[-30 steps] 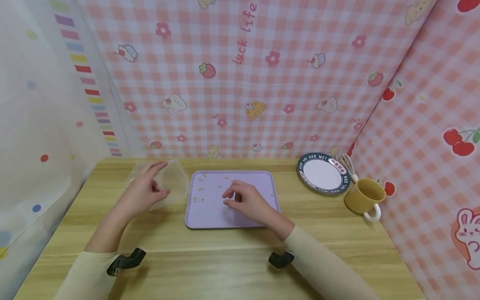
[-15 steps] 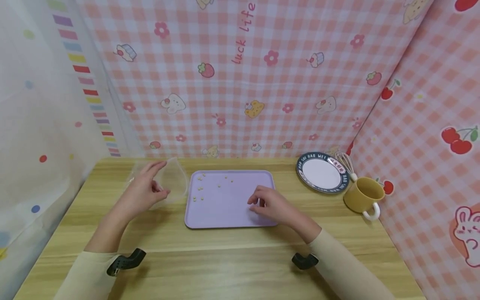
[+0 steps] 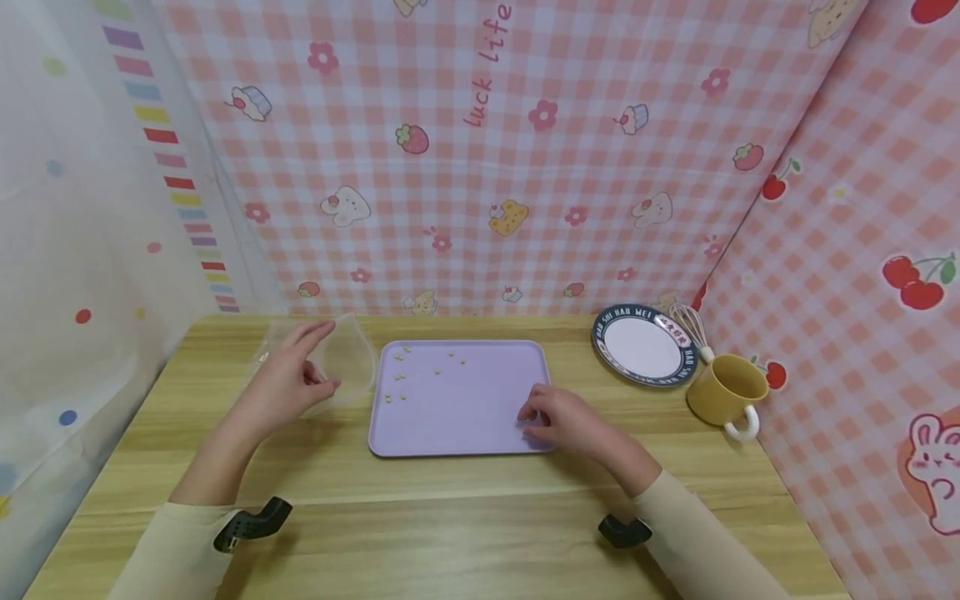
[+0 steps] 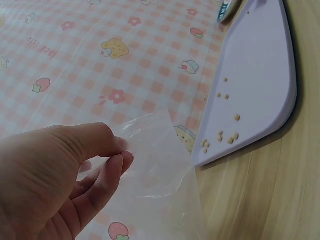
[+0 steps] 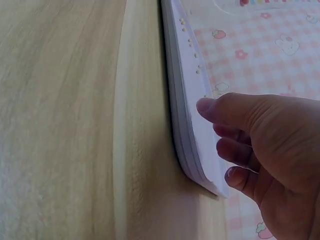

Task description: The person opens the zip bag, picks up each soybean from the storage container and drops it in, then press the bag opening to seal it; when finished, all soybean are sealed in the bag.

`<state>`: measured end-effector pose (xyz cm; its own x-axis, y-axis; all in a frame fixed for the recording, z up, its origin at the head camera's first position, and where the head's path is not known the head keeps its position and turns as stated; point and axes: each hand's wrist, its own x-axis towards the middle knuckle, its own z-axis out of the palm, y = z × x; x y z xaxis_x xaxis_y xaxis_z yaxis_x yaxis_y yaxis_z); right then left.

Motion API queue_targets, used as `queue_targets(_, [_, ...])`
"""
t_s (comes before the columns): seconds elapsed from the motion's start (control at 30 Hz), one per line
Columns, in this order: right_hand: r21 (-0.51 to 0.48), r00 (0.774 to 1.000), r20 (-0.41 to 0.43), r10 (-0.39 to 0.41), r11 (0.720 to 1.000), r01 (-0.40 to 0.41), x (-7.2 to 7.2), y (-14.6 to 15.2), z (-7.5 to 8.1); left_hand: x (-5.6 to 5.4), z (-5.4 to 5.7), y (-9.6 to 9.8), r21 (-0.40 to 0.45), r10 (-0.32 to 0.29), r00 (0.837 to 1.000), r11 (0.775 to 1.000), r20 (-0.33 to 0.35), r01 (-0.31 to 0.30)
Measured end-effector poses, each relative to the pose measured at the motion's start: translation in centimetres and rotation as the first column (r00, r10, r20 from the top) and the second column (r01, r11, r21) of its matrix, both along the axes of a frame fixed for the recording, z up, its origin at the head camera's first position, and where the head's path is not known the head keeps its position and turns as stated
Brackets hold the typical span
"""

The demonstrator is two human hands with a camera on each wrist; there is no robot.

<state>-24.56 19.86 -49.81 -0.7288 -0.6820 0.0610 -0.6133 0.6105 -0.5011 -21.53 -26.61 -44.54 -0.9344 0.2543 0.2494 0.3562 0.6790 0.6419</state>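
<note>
My left hand [image 3: 279, 382] pinches a clear plastic bag [image 4: 157, 172] between thumb and fingers, left of the tray. The bag hangs with its edge close to the lilac tray [image 3: 457, 425]. Several small yellow beans, such as one bean [image 4: 237, 117], lie scattered over the tray's left half. A single bean [image 4: 248, 12] sits toward the tray's far end in the left wrist view. Over the tray's right edge is my right hand [image 3: 570, 423], its fingers loosely bent and thumb apart from them. Nothing shows between those fingers in the right wrist view.
A white plate with a dark lettered rim [image 3: 645, 346] lies at the back right. Beside it are a whisk [image 3: 693, 329] and a yellow mug [image 3: 723, 392] with a white handle. Checked cloth walls [image 3: 480, 183] border the wooden table [image 3: 420, 533].
My right hand has moved right across the tray, from its middle to its right edge, uncovering a bean near the middle. My left hand stays in place with the bag.
</note>
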Motion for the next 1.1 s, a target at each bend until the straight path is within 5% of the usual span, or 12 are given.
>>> queue_targets(0.8, [0.013,1.000,-0.013,-0.007,1.000,0.007,-0.3,0.0,-1.3,0.2,0.5,0.0,0.006,0.004,1.000,1.000,0.002,-0.004])
queue_targets(1.1, [-0.185,0.997,-0.077,-0.030,0.983,0.015,-0.2,-1.4,-0.5,0.4,0.7,0.3,0.014,-0.002,1.000,1.000,0.026,0.002])
